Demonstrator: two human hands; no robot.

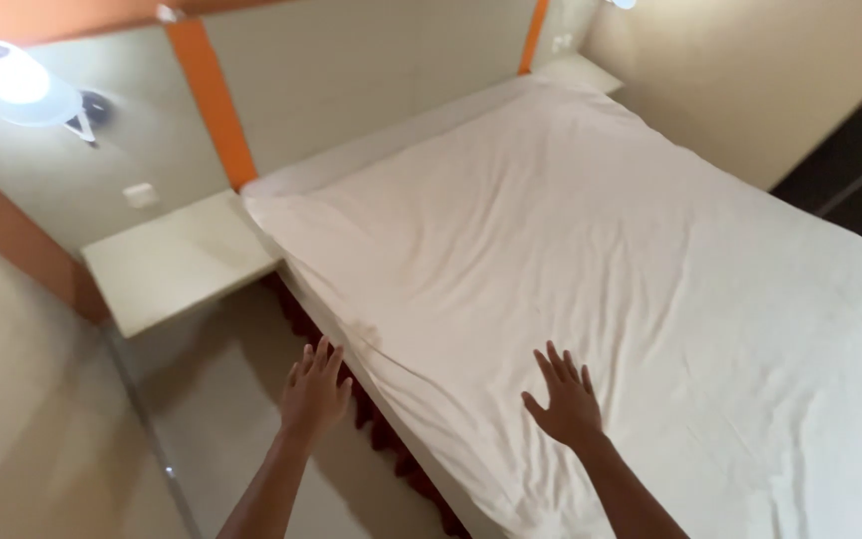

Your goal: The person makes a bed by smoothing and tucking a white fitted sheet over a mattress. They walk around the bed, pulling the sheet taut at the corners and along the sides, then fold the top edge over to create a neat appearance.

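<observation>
white sheet (591,260) is covering the bed; right hand (566,399) is hovering over it, fingers spread, left hand (314,391) spread beside the bed edge, both holding nothing.

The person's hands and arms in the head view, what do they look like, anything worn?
Both forearms are bare: no sleeves reach into view. The left hand and right hand wear no gloves, and no watch, bracelet or ring shows on either.
</observation>
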